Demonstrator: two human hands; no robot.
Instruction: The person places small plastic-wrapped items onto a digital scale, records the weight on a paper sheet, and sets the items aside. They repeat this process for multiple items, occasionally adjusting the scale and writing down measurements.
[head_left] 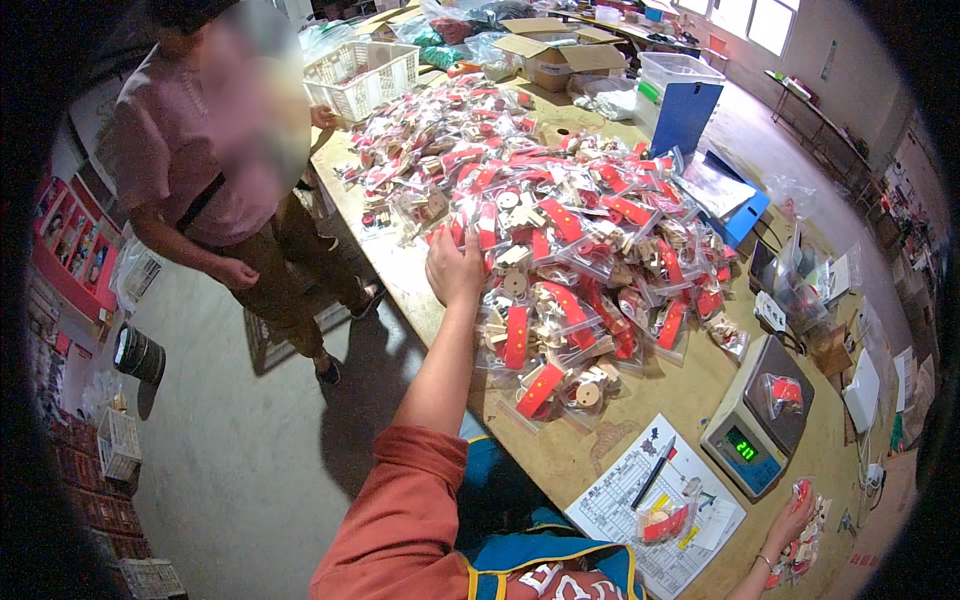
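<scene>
A large heap of clear plastic bags [560, 235] covers the table, each with small wooden parts and red pieces inside. My left hand [457, 265] rests on the heap's near left edge, fingers stretched over the bags. At the lower right, my right hand [790, 522] is closed on a small bag with red in it [802, 490], beside a smaller group of such bags [808, 550]. One bag [784, 393] lies on the pan of a digital scale [745, 445] with a lit green display. Another bag [664, 524] lies on a printed sheet [610, 490] with a pen [655, 470].
Across the table's left side stands another person [215, 170], near a white plastic basket [360, 75]. An open cardboard box [560, 60], a clear bin [680, 75] and a blue folder [686, 115] stand at the back. A dark bucket [139, 354] is on the floor.
</scene>
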